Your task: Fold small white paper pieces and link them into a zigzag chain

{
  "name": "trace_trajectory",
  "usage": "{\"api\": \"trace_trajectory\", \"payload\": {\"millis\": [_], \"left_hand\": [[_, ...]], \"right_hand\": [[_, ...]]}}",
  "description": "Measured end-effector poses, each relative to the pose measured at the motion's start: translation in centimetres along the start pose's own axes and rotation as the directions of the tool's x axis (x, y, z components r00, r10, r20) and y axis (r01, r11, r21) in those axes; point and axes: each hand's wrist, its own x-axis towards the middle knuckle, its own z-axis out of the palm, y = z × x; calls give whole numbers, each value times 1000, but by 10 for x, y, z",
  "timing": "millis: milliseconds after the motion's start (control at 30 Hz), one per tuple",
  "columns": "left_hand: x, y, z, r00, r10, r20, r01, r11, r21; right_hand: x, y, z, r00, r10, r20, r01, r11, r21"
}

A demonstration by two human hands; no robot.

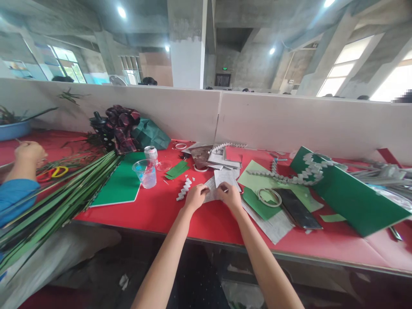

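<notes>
My left hand (196, 197) is closed at the left edge of a piece of printed paper (211, 190) on the red table. Facing it, my right hand (229, 195) pinches the right side of the paper. A white sheet (225, 177) lies just beyond my fingers. Left of my left hand rests a short folded zigzag paper strip (184, 190). Green paper (259, 204) with a white ring (269, 197) on it lies right of my right hand, beside a black phone (299, 208).
A plastic cup (145, 174), a can (151, 154) and a green notebook (117, 180) stand or lie left. Long green leaves (71, 197) and another person's hand (29, 153) are farther left. An open green folder (357, 197) stands right, with a folded paper chain (309, 169).
</notes>
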Motion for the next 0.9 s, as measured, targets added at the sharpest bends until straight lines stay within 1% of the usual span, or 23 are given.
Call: {"api": "trace_trajectory", "payload": {"millis": [100, 133, 167, 200, 267, 333, 400, 567, 733, 900], "left_hand": [[0, -2, -3, 998, -45, -39, 46, 999, 28], [0, -3, -3, 997, -56, -44, 57, 998, 32], [0, -3, -4, 997, -61, -40, 63, 998, 30], [0, -2, -3, 998, -59, -29, 59, 998, 23], [0, -2, -2, 999, -35, -5, 35, 999, -5], [0, -2, 0, 1000, -11, 4, 11, 999, -35], [0, -2, 0, 1000, -15, -4, 15, 999, -32], [0, -2, -5, 991, -114, -64, 117, 992, 42], [-1, 0, -8, 979, -170, -112, 176, 983, 51], [-2, -1, -11, 956, -224, -190, 241, 967, 77]], "right_hand": [[1, 5, -5, 984, 59, -168, -53, 998, 41], [2, 6, -5, 977, 68, -202, -54, 996, 71], [2, 6, -6, 977, 63, -204, -42, 993, 106], [2, 6, -6, 984, 47, -174, -22, 990, 143], [2, 5, -3, 998, -17, -57, 28, 982, 189], [2, 4, 0, 996, -74, 55, 63, 981, 182], [2, 4, 3, 991, -91, 93, 78, 987, 140], [4, 7, 3, 998, -51, 23, 49, 996, 78], [3, 8, 0, 999, -1, -48, 2, 1000, 30], [3, 11, -3, 987, 23, -159, -17, 999, 37]]}}
